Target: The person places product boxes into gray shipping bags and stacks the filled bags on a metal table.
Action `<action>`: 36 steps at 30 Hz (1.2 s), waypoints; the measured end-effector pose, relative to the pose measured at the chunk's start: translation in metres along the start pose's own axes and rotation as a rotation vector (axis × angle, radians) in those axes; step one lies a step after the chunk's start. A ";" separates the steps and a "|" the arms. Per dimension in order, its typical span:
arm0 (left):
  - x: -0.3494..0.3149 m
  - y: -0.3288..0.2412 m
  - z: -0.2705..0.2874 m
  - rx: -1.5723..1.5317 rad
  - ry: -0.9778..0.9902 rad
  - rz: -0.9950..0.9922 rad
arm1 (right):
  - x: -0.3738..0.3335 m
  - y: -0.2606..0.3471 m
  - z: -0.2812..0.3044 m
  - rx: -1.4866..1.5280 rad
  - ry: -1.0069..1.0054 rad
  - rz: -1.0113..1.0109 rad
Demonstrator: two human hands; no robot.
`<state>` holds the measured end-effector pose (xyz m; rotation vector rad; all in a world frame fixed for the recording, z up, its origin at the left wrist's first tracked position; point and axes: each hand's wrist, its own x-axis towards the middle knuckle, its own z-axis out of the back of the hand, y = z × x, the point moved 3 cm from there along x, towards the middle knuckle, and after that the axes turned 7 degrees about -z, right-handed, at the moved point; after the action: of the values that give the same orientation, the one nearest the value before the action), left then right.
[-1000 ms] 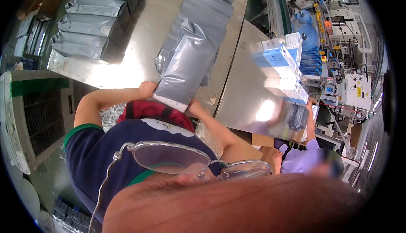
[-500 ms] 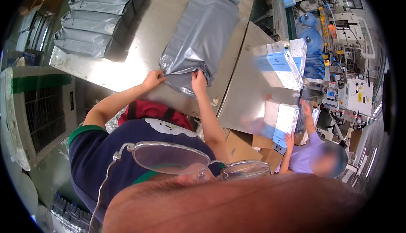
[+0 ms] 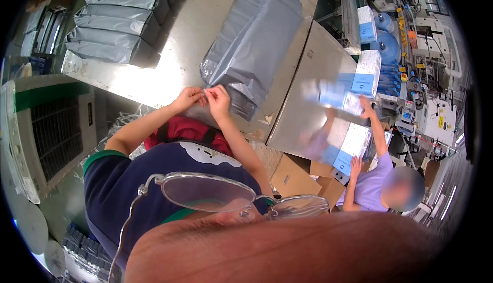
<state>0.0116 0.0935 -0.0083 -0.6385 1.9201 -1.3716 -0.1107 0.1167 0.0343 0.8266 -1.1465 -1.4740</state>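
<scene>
Gray bags [image 3: 262, 46], at least two, lie in one pile on the worktop [image 3: 190, 36], just past the left hand [image 3: 190, 98] and right hand [image 3: 218, 100]. Both hands' fingers pinch narrow; I cannot tell what they hold. Farther left, at least four plump bags [image 3: 110, 44] sit in one row.

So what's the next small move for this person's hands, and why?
I'd slide the right hand onto the near end of the top grey bag: that end looks creased, and the hand is right by its corner, fingers bunched next to the left hand. Whether they pinch anything is too small to tell.
</scene>
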 end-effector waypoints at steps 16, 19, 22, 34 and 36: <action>0.045 -0.083 0.010 1.604 0.595 -1.206 | -0.024 -0.038 0.147 -1.063 0.301 0.468; 0.066 -0.086 0.023 1.056 0.256 -0.866 | -0.013 -0.019 0.160 -0.786 0.140 0.414; 0.076 -0.090 0.021 0.524 -0.236 -0.420 | 0.003 -0.013 0.175 -0.509 -0.186 0.140; 0.130 -0.038 0.010 0.726 -0.413 -0.237 | 0.074 -0.041 0.133 -0.859 0.053 -0.508; 0.113 -0.090 -0.020 -0.039 -0.452 0.116 | 0.076 -0.040 0.128 -0.635 0.039 -0.214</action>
<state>-0.0768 -0.0051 0.0531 -0.7688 1.5944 -1.0148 -0.2575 0.0720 0.0409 0.5339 -0.5070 -1.8468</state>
